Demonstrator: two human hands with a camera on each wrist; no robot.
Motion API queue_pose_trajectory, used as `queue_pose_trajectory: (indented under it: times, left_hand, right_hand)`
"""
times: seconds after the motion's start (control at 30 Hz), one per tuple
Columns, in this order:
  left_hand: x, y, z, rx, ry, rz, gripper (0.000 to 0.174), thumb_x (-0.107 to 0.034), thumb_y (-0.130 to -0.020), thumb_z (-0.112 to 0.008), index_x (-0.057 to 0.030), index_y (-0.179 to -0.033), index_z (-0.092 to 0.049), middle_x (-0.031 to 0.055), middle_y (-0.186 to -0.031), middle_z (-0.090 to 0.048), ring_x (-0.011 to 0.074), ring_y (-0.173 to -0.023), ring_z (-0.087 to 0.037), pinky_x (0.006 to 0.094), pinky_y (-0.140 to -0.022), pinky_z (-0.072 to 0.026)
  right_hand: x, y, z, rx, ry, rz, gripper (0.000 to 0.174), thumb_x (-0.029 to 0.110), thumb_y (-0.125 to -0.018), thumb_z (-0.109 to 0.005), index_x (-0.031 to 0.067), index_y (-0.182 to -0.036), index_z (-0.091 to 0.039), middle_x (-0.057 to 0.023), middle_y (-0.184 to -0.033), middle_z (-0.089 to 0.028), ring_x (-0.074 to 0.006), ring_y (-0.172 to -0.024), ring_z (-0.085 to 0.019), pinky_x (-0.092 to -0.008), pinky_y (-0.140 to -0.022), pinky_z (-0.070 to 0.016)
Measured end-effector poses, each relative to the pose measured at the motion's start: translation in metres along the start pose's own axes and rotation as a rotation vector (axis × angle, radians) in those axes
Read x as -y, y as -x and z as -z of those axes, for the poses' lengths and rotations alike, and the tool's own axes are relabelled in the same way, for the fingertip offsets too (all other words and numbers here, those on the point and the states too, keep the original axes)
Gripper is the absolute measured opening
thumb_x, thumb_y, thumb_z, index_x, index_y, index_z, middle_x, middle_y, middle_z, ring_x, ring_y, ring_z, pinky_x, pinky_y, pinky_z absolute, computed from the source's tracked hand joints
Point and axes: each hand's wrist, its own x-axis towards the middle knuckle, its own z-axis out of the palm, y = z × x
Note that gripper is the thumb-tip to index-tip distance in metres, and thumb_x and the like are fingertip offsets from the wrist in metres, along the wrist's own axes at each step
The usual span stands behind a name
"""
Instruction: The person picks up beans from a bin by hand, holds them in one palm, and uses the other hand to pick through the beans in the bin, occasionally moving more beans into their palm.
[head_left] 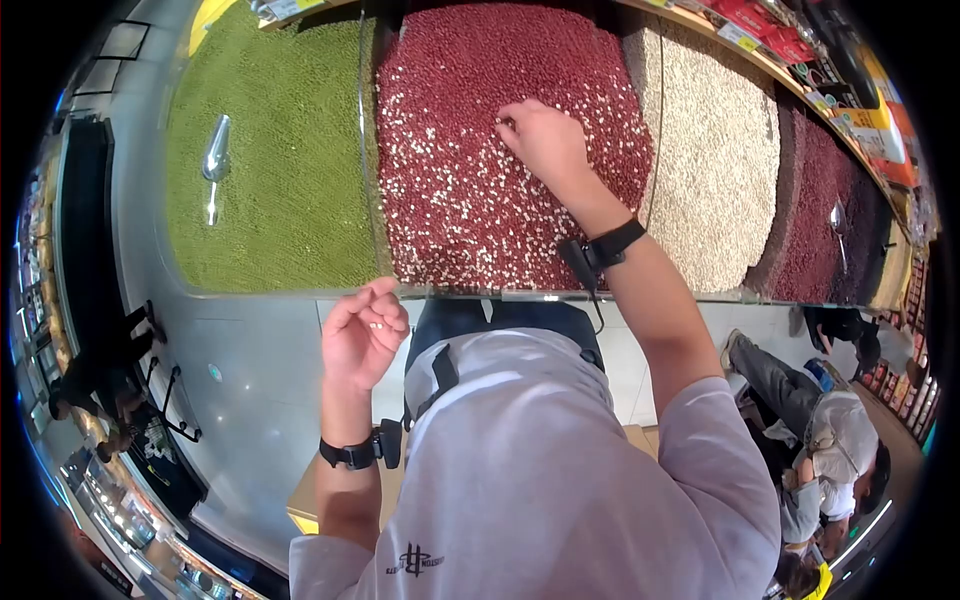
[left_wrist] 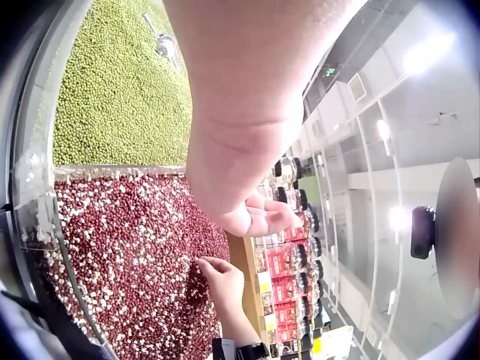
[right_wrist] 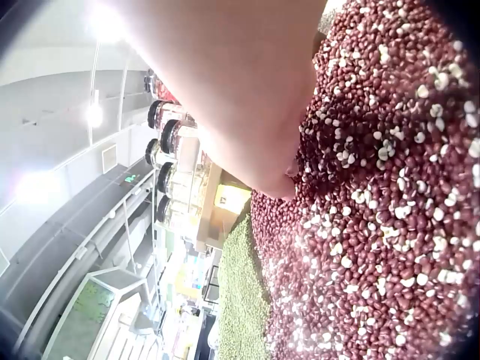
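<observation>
Small red beans (head_left: pixel 500 50) fill the middle bin, with many white kernels (head_left: pixel 440 215) scattered over them. My right hand (head_left: pixel 545 145) reaches over this bin, its thumb and forefinger close together right at the beans. In the left wrist view the same right hand (left_wrist: pixel 225 285) points down toward the red beans; whether something is between its fingertips, I cannot tell. Palm up at the bin's front edge, my left hand (head_left: pixel 365 335) has its fingers curled over a few white kernels (head_left: pixel 377 325). The right wrist view shows the right hand (right_wrist: pixel 277 161) low over the beans, its fingertips hidden.
Left of the red beans is a bin of green mung beans (head_left: pixel 280 150) with a metal scoop (head_left: pixel 216 150) in it. Pale kernels (head_left: pixel 715 160) fill the bin to the right. A clear divider (head_left: pixel 362 130) separates bins. Packaged goods (left_wrist: pixel 285 289) and jars stand on a shelf behind.
</observation>
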Motion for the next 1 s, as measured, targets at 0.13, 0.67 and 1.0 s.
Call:
queue_pose_trajectory:
  times: [0.13,0.67,1.0]
  left_hand:
    - [-0.001,0.000,-0.009,-0.003,0.006,-0.012,0.036,-0.021,-0.095,-0.043,0.0016,-0.114,-0.064,0.0114,-0.086,-0.067,0.0231,-0.074,-0.060,0.0323,-0.066,-0.0481]
    - [-0.015,-0.027,-0.022,0.047,0.038,0.072,0.035,-0.018,-0.094,-0.046,0.0073,-0.116,-0.059,0.0138,-0.084,-0.069,0.0243,-0.076,-0.066,0.0332,-0.072,-0.0530]
    - [-0.040,-0.078,-0.028,0.088,-0.183,0.275,0.037,-0.022,-0.095,-0.042,0.0054,-0.112,-0.060,0.0157,-0.095,-0.070,0.0255,-0.091,-0.069,0.0348,-0.080,-0.0567]
  right_hand:
    - [0.000,-0.004,-0.003,0.021,0.054,0.019,0.014,0.024,-0.083,-0.066,0.0131,-0.091,-0.069,-0.0075,-0.086,-0.066,-0.0265,-0.079,-0.067,-0.0382,-0.068,-0.0541]
    - [0.018,0.008,0.022,0.089,-0.289,-0.154,0.016,0.020,-0.082,-0.069,0.0134,-0.096,-0.073,-0.0014,-0.075,-0.065,-0.0150,-0.064,-0.062,-0.0295,-0.062,-0.0510]
    - [0.109,0.045,0.069,0.034,-0.373,-0.046,0.010,0.022,-0.081,-0.071,0.0161,-0.089,-0.071,-0.0051,-0.071,-0.063,-0.0196,-0.059,-0.061,-0.0319,-0.056,-0.0488]
